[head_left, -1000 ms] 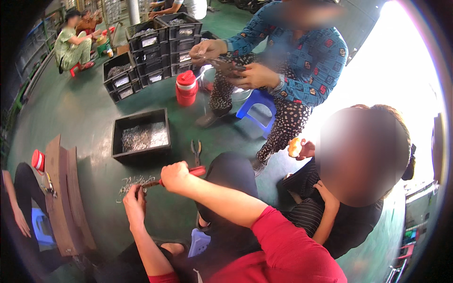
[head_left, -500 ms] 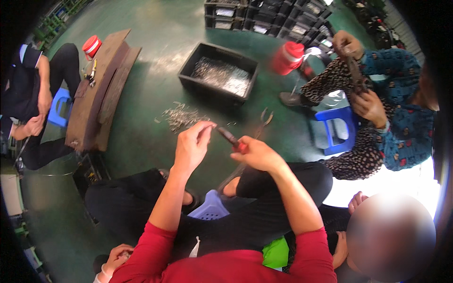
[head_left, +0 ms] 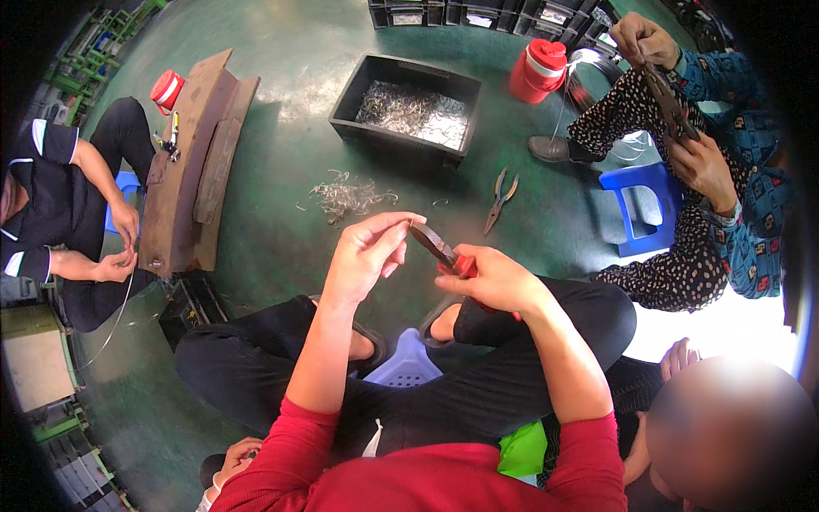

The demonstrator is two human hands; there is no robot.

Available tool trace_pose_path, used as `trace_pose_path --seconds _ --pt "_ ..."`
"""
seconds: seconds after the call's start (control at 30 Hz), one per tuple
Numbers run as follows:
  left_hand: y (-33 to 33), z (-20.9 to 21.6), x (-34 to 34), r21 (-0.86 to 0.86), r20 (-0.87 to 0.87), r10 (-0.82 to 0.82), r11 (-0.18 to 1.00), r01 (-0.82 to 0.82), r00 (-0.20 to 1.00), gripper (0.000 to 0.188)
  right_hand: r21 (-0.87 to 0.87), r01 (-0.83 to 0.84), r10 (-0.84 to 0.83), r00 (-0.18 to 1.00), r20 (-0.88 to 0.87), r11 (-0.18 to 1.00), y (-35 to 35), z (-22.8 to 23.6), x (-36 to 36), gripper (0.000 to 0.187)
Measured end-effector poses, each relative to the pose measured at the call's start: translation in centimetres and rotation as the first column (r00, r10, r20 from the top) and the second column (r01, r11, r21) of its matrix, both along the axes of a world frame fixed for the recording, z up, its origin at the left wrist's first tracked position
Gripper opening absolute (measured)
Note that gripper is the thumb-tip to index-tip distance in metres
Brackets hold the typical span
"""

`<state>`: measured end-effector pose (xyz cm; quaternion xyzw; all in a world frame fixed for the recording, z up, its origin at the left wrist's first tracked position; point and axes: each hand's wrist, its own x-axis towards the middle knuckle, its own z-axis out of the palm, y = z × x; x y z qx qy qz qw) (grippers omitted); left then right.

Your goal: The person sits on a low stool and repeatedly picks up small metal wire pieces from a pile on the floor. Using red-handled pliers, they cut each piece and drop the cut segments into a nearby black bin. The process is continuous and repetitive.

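My right hand (head_left: 499,280) is closed around red-handled pliers (head_left: 437,246), their dark jaws tilted up toward my other hand. With thumb and forefinger pinched together, my left hand (head_left: 368,254) is right at the tip of those jaws. Whatever lies in that pinch is too small to make out. Beyond my hands, a loose pile of thin bent metal pieces (head_left: 348,196) lies on the green floor. A black plastic crate (head_left: 399,145) behind it holds many similar pieces. To the right of the pile, a second pair of pliers (head_left: 499,202) rests on the floor.
At the left, a person sits by a rusty steel beam (head_left: 183,171), holding a thin wire. Another person on the right grips a dark tool near a blue stool (head_left: 633,213). A red jug (head_left: 539,72) and stacked black crates (head_left: 482,15) stand farther back. Someone sits close at my lower right.
My view has shifted, so the crate and the right-hand person sit higher and farther right. The pliers' jaws have come up close against my left fingertips. Both hands keep their grip.
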<state>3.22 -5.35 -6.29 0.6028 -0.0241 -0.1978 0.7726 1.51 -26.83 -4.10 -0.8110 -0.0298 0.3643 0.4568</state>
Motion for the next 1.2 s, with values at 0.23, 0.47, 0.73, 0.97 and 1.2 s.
trace_pose_path --seconds 0.23,0.47,0.73,0.97,1.2 --pt "0.6 0.1 0.1 -0.017 0.008 -0.03 0.999 0.03 1.0 0.022 0.064 0.01 -0.013 0.999 0.043 0.998 0.2 -0.6 -0.3 0.045" --pt "0.6 0.3 0.1 0.049 -0.019 -0.036 0.998 0.037 0.999 0.023 0.052 0.037 -0.04 0.998 0.057 0.998 0.2 -0.6 -0.5 0.043" --pt "0.3 1.8 -0.4 0.144 0.017 -0.125 0.982 0.121 0.992 0.027 -0.128 0.084 -0.054 0.973 0.222 0.988 0.5 -0.1 -0.6 0.032" --pt "0.2 1.9 -0.5 0.319 0.17 -0.165 0.942 0.104 0.972 0.026 -0.126 0.138 -0.078 0.915 0.396 0.982 0.8 0.0 -0.8 0.026" --pt "-0.1 1.8 -0.9 0.408 0.242 -0.09 0.913 -0.017 0.966 0.019 -0.141 0.168 -0.084 0.88 0.468 0.976 1.1 -0.7 -0.6 0.023"
